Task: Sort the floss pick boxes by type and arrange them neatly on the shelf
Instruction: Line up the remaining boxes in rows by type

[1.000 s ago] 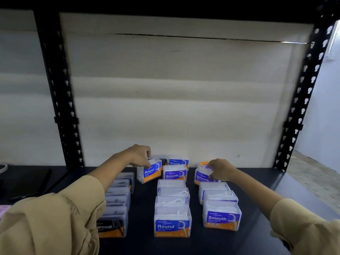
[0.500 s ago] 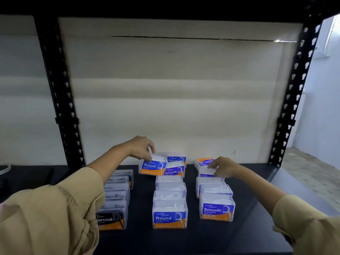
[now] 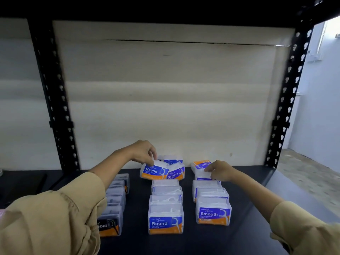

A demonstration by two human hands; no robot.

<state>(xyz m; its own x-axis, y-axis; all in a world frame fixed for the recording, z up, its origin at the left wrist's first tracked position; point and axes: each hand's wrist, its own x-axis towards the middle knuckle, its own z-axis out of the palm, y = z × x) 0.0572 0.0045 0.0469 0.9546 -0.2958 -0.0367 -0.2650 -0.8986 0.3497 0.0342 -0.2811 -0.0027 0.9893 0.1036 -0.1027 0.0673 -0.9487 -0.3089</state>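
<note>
The clear boxes hold white floss picks. Three rows run from the shelf's [image 3: 248,208] front edge toward its back: the dark row [image 3: 115,201] on the left, the Round row [image 3: 165,205] in the middle and the Smooth row [image 3: 211,199] on the right. Near the back edge, the left hand [image 3: 145,151] pinches the top of a tilted Round box [image 3: 154,171]. The right hand [image 3: 219,171] curls its fingers on the last Smooth box [image 3: 202,174].

This looks to me like a stockroom or the back of a shop. In front of me is a black metal rack [image 3: 287,100] with punched posts [image 3: 55,100] and a dark shelf [image 3: 202,242]. On it stand many similar small retail boxes [image 3: 165,220] of dental flossers, in rows, with printed labels. Behind is a plain pale wall [image 3: 165,89]. Past the shelf's right edge I see a bare rough floor [image 3: 309,181].
</note>
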